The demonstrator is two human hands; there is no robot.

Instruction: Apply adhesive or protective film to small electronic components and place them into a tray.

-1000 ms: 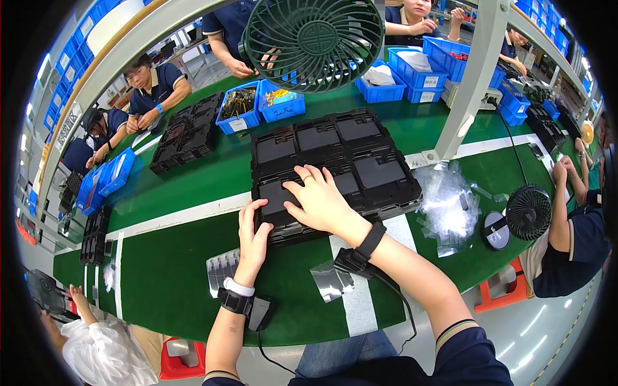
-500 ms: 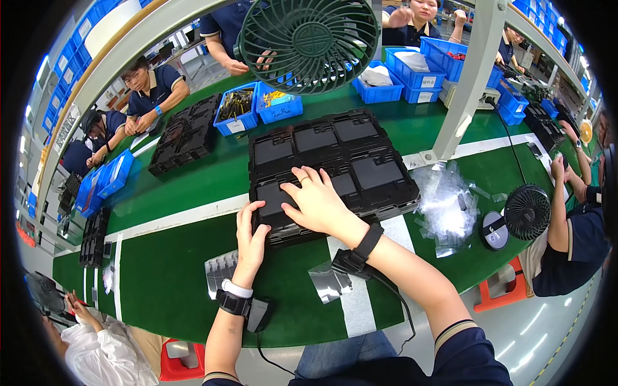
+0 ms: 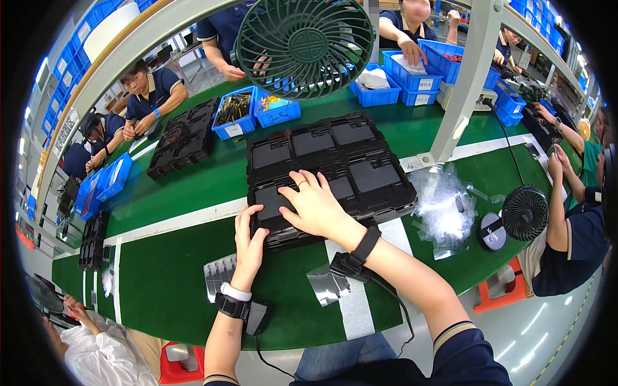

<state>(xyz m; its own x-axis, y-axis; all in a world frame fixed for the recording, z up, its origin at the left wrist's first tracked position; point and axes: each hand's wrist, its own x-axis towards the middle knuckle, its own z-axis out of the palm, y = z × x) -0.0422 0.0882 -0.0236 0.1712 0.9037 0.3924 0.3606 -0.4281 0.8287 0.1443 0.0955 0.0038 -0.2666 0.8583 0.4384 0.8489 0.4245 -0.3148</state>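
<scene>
The black tray (image 3: 322, 159) lies on the green bench (image 3: 174, 276). Left hand (image 3: 250, 235), loosely open, at its near-left corner, contact unclear; right hand (image 3: 315, 202), fingers spread, gripping nothing, covers part of the near row. Fan (image 3: 306, 48) partly hides bins (image 3: 278, 116); post (image 3: 465, 90) and films (image 3: 444, 209) rightward.

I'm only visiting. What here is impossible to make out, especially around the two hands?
All in the head view:
- Part of the near-left panel: covered by the right hand.
- The near-left corner of the tray: partly behind the left hand.
- The green fan's top: cut off by the upper edge.
- Single pieces in the clear pile: lost in glare and overlap.
</scene>
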